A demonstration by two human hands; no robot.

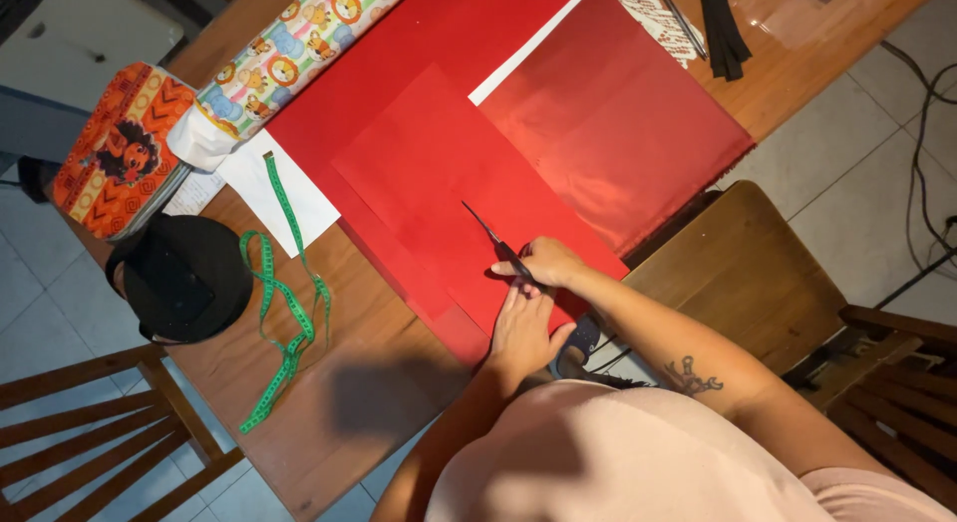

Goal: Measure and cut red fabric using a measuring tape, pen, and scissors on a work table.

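My right hand (543,263) grips a pair of scissors (488,233) whose thin blades point up and left over a red paper sheet (429,173). Just below it, my left hand (523,328) presses flat on the near edge of the same sheet, fingers together. This sheet lies on a larger red sheet (439,33), and a glossy red sheet (618,123) lies to its right. All rest on a wooden table (369,382). A dark looped object (580,343) sits by my left thumb at the table edge; I cannot tell what it is.
A green tape measure (289,313), a black round object (184,278), white paper (284,198), an orange patterned tin (115,153) and a roll of cartoon wrapping paper (289,48) lie to the left. Lace (658,23) and black strips (723,28) lie at the far end. Wooden chairs (743,273) stand around.
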